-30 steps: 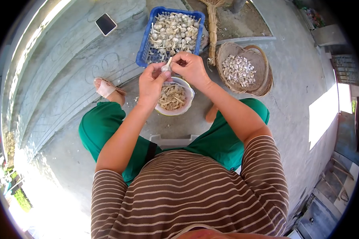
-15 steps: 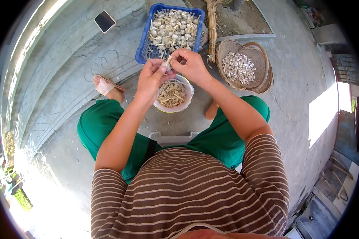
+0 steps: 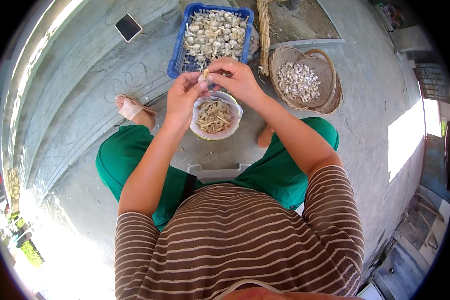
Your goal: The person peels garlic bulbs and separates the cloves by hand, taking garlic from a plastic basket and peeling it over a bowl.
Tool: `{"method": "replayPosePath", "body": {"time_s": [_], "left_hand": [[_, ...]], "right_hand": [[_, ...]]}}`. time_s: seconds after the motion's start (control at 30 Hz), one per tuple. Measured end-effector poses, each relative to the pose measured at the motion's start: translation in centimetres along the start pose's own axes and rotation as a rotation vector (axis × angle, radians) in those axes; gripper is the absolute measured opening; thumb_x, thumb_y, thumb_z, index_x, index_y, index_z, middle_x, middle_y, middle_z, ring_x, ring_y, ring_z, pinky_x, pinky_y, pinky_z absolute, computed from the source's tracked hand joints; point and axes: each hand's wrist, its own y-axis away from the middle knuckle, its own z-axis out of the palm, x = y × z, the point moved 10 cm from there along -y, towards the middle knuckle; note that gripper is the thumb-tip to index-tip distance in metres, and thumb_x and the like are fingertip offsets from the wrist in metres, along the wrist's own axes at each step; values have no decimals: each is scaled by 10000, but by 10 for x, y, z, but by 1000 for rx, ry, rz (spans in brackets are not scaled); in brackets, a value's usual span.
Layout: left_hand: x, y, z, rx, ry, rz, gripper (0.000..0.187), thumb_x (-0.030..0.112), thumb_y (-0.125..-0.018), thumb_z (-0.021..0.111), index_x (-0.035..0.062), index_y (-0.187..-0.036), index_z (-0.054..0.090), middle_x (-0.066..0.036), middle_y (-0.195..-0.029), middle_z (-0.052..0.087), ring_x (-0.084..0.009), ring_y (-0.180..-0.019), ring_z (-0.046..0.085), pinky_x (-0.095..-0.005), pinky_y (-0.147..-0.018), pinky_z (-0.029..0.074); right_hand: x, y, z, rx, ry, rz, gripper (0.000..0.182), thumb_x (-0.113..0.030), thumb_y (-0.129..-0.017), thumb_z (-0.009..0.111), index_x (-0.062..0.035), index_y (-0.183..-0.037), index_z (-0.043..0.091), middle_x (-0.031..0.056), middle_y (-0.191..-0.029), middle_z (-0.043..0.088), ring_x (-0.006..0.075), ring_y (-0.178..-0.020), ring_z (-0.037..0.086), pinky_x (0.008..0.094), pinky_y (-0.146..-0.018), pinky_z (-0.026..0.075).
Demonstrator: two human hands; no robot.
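Between my two hands is a garlic bulb with a dry stem stub, held above the near edge of the blue crate. My left hand has its fingers and thumb closed around the bulb from the left. From the right, my right hand pinches at the bulb and its stem; the fingertips partly hide it. Just below the hands stands a white bowl with dry garlic skins and stem pieces in it. Beyond them is the blue plastic crate, holding many garlic bulbs.
To the right, a wicker basket contains separated garlic cloves. A bundle of dry stalks lies beside the crate. A phone rests on the curved concrete step at the left. My sandalled foot is near the step.
Both hands have shifted slightly left and up with the garlic bulb. My right fingers have moved closer around its stem. The containers have stayed in place.
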Motion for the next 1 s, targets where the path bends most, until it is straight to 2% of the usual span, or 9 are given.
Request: {"method": "replayPosePath", "body": {"time_s": [0.3, 0.4, 0.53, 0.73, 0.8, 0.83, 0.9, 0.93, 1.0], "left_hand": [[2, 5, 2, -47, -109, -19, 265, 23, -879, 546, -59, -1130, 529, -131, -984, 623, -186, -839, 630, -281, -715, 513], [-1, 8, 8, -89, -86, -58, 269, 54, -905, 527, -41, -1156, 524, -84, -1009, 595, -151, -834, 583, -289, -740, 516], [-8, 6, 0, -101, -202, -57, 299, -7, -874, 528, -32, -1171, 525, -103, -1008, 607, -160, -824, 596, -291, -737, 518], [-6, 9, -4, -78, -185, -61, 311, -38, -844, 547, 0, -1152, 533, -94, -974, 607, -165, -826, 605, -280, -736, 518], [-1, 9, -6, -72, -146, -27, 303, -39, -844, 550, 6, -1142, 534, -88, -976, 602, -167, -829, 605, -279, -739, 516], [-3, 8, -7, -74, -135, -65, 286, -48, -850, 537, 6, -1131, 531, -74, -1000, 581, -159, -868, 585, -295, -786, 517], [-6, 8, -10, -76, -125, -102, 270, -57, -857, 523, 7, -1120, 528, -60, -1024, 560, -152, -906, 565, -312, -833, 517], [-6, 7, -12, -65, -104, -82, 289, -51, -843, 547, 12, -1125, 532, -72, -1005, 577, -165, -871, 588, -303, -800, 516], [-6, 6, -13, -54, -81, -62, 309, -46, -829, 570, 18, -1129, 536, -84, -985, 594, -178, -837, 611, -294, -767, 514]], "right_hand": [[5, -2, 4, -101, 36, 45, 41, -21, -791, 644, 18, -803, 637, 35, -805, 561, 92, -651, 592, 235, -553, 529], [7, 0, 5, -102, 29, 60, 53, -28, -793, 645, 20, -784, 625, 33, -791, 547, 88, -644, 589, 230, -538, 524], [13, 3, 7, -117, 41, 39, 45, -28, -794, 644, 11, -785, 624, 27, -770, 549, 83, -610, 584, 223, -519, 517], [57, 12, 4, -87, -31, 220, 37, -38, -844, 597, -6, -855, 614, 19, -749, 571, 78, -585, 578, 209, -514, 486], [88, 22, 1, -104, 136, 409, 76, -70, -866, 576, -6, -896, 605, 29, -736, 597, 77, -570, 577, 222, -509, 488], [100, 25, 0, -105, 136, 408, 76, -70, -866, 576, -6, -896, 605, 29, -736, 597, 77, -570, 577, 222, -509, 488], [116, 33, 12, -306, 606, 193, 176, -154, -851, 596, -10, -949, 618, 44, -721, 622, 121, -597, 618, 255, -533, 507], [135, 39, 9, -306, 605, 192, 176, -154, -851, 596, -10, -949, 618, 44, -721, 622, 121, -597, 618, 255, -533, 507], [117, 48, 29, -397, 1023, -299, 228, -219, -872, 576, -14, -958, 624, 47, -745, 619, 144, -629, 628, 264, -545, 512]]}}
